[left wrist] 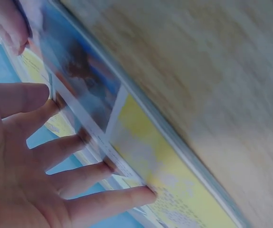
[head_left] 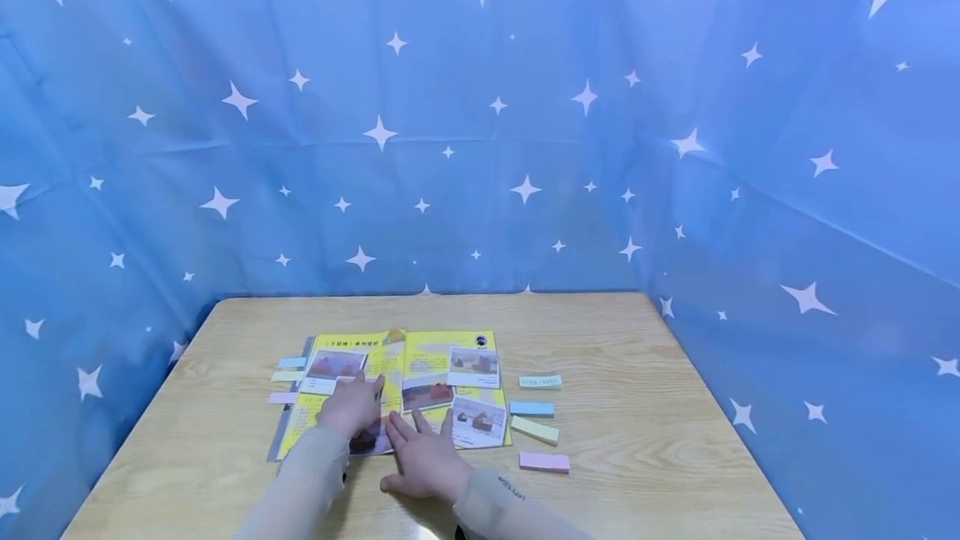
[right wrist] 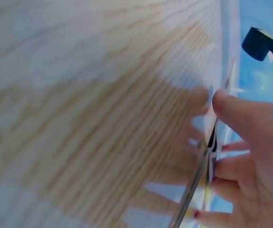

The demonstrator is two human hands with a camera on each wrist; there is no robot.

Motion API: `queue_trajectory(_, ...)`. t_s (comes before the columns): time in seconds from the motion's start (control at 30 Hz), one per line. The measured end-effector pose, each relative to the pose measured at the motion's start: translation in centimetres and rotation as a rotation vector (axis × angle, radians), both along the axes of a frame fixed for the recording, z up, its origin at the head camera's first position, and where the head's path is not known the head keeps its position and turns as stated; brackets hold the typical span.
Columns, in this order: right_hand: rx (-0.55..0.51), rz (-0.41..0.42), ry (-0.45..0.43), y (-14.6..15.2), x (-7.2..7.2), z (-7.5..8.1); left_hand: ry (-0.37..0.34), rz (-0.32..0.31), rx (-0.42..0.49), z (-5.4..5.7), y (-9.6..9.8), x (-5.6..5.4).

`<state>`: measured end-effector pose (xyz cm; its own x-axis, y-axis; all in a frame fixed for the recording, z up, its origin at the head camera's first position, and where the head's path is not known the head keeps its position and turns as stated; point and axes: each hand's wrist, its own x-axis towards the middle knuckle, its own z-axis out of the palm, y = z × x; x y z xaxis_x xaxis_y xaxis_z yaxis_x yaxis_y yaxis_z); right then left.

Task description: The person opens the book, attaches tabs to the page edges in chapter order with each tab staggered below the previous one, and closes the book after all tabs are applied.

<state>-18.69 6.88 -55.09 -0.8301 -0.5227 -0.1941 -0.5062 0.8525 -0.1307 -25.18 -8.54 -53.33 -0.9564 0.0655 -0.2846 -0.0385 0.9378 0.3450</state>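
Note:
An open magazine point(head_left: 390, 357) with yellow pages and printed pictures lies on the wooden table. My left hand point(head_left: 351, 408) is on the left page, its fingers spread and fingertips on a picture. In the left wrist view, the fingers of that hand point(left wrist: 27, 161) are stretched out over the page, close to its border. Near the spine, my right hand point(head_left: 427, 458) rests with spread fingers at the magazine's bottom edge. The right wrist view shows the thumb of this hand point(right wrist: 255, 161) by the table, its other fingers at the edge of the pages.
Blue point(head_left: 292, 362), pale green point(head_left: 287, 376) and pink point(head_left: 282, 397) tabs stick out left of the magazine. To its right lie pads of sticky notes: pale teal with writing point(head_left: 540, 382), blue point(head_left: 532, 408), yellow point(head_left: 535, 430) and pink point(head_left: 544, 462). A starry blue curtain point(head_left: 450, 223) surrounds the table point(head_left: 645, 407).

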Motion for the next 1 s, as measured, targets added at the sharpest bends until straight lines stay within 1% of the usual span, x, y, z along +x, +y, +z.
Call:
queue_trajectory(0.17, -0.029, 0.012, -0.010, 0.1, 0.1, 0.0, -0.004, 0.001, -0.001, -0.1, -0.2, 0.5)
queue_trajectory(0.33, -0.054, 0.021, -0.026, 0.4, -0.2, 0.0, 0.006, 0.001, 0.024, -0.4, -0.2, 0.2)
queue_trajectory(0.53, -0.118, 0.047, -0.067, 1.6, -1.7, 0.1, 0.013, -0.008, 0.014, -0.5, 0.1, -0.2)
queue_trajectory(0.63, -0.142, 0.064, -0.076, 3.2, -2.3, 0.1, 0.010, -0.026, 0.008, -0.7, 0.2, -0.3)
queue_trajectory(0.7, -0.160, 0.059, -0.056, 4.6, -2.7, 0.2, 0.015, -0.032, 0.015, -0.7, 0.3, -0.3)
queue_trajectory(0.77, -0.188, 0.031, -0.026, 6.4, -3.3, 0.4, 0.028, -0.025, 0.022, -0.7, 0.3, -0.4)
queue_trajectory(0.83, -0.225, -0.009, 0.022, 8.4, -4.0, 0.7, 0.036, -0.003, 0.041, -0.6, 0.2, -0.5)
queue_trajectory(0.9, -0.276, -0.070, 0.045, 10.5, -4.7, 1.1, 0.037, 0.014, 0.059, -0.4, 0.0, -0.6)
queue_trajectory(1.0, -0.333, -0.175, 0.106, 13.7, -5.8, 1.5, 0.031, 0.017, 0.072, -0.2, -0.5, -0.8)
